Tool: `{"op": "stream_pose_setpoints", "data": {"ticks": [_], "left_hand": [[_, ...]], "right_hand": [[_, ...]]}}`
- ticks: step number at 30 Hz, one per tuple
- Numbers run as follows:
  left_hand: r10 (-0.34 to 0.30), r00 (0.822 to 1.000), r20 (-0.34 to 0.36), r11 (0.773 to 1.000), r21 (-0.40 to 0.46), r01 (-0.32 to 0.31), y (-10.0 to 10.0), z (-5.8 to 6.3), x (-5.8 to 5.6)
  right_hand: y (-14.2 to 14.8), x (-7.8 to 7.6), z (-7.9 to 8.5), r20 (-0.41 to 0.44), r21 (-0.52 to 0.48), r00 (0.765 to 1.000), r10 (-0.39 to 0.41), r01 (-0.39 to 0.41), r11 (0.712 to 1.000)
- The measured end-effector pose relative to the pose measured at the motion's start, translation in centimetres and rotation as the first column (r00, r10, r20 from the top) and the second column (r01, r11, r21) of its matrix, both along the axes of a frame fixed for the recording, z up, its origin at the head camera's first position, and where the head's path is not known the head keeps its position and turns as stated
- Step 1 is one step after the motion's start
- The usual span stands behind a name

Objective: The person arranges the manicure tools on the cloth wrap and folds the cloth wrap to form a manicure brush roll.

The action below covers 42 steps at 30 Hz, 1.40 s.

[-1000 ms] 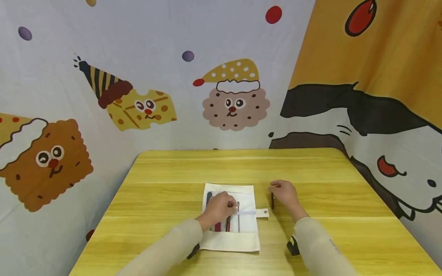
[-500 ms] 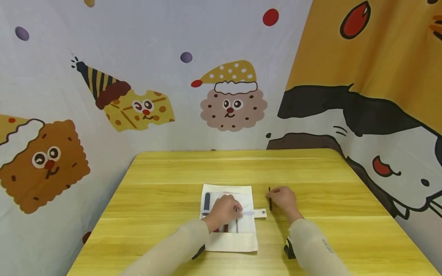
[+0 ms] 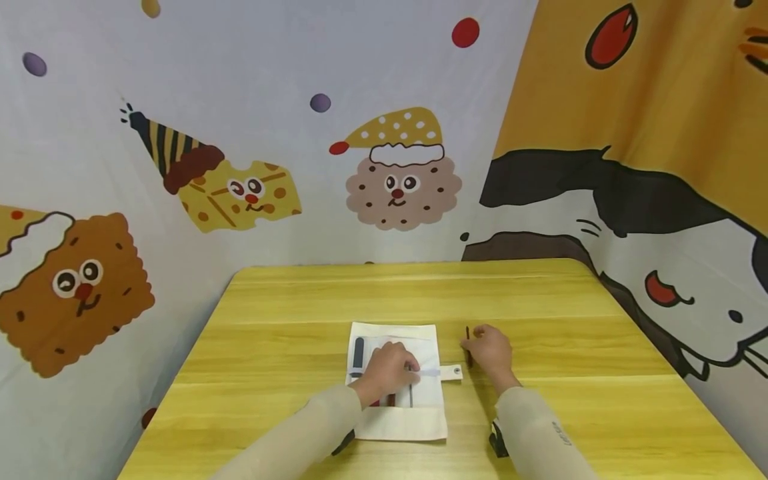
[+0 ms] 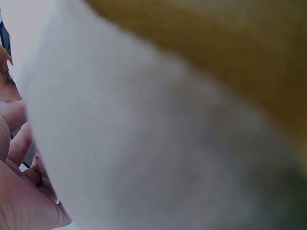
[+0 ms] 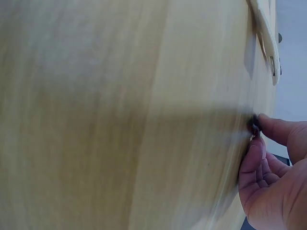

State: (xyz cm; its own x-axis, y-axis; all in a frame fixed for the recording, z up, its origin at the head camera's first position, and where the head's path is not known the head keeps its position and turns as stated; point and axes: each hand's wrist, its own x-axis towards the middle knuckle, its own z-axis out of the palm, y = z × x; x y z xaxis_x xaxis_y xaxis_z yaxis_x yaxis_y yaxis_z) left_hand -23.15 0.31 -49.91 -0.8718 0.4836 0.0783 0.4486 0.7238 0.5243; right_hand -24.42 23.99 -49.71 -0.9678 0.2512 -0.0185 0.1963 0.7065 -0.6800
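One white pouch (image 3: 402, 425): left hand (image 3: 389, 369) over it, fingers partly hidden, can't tell if pinching; right hand (image 3: 492, 351) just right of pouch, pinching slim dark stick (image 3: 468, 333).

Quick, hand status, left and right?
Left hand: fingers bent over the white pouch; whether it grips anything cannot be told.
Right hand: closed, pinching a slender dark stick.

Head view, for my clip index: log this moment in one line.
left hand: over white fabric pouch, grip unclear; right hand: pinches slim dark stick, beside pouch
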Motion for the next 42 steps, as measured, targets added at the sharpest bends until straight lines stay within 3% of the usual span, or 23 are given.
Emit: {"op": "stream_pose_setpoints", "data": {"ticks": [16, 23, 31, 33, 35, 39, 42], "left_hand": [[0.007, 1.0, 0.019, 1.0, 0.01, -0.007, 0.1, -0.9, -0.1], [0.009, 0.999, 0.034, 1.0, 0.021, -0.009, 0.2, -0.7, 0.0], [0.005, 1.0, 0.022, 1.0, 0.021, -0.006, 0.2, -0.7, -0.2], [0.006, 1.0, 0.017, 1.0, 0.025, -0.006, 0.1, -0.8, -0.3], [0.007, 1.0, 0.014, 1.0, 0.025, -0.007, 0.1, -0.8, -0.3], [0.01, 1.0, 0.02, 1.0, 0.025, -0.011, 0.0, -0.7, -0.3], [0.006, 1.0, 0.025, 1.0, 0.024, -0.006, 0.0, -0.7, -0.4]], "right_hand": [[0.2, -0.3, -0.4, -0.033, 0.066, 0.999, 0.029, -0.027, 0.997], [-0.3, -0.9, -0.4, -0.053, -0.063, 0.998, 0.042, -0.046, 0.997], [-1.7, -2.0, 0.9, -0.059, -0.271, 0.998, 0.028, -0.043, 0.962], [-2.2, -2.1, 1.5, -0.062, -0.335, 0.998, 0.019, -0.039, 0.941], [-2.8, -2.2, 1.9, -0.069, -0.428, 0.998, 0.012, -0.04, 0.903], [-4.1, -2.3, 2.0, -0.055, -0.601, 0.998, 0.032, -0.059, 0.797], [-4.9, -2.2, 1.6, -0.033, -0.636, 0.998, 0.062, -0.069, 0.769]]}}
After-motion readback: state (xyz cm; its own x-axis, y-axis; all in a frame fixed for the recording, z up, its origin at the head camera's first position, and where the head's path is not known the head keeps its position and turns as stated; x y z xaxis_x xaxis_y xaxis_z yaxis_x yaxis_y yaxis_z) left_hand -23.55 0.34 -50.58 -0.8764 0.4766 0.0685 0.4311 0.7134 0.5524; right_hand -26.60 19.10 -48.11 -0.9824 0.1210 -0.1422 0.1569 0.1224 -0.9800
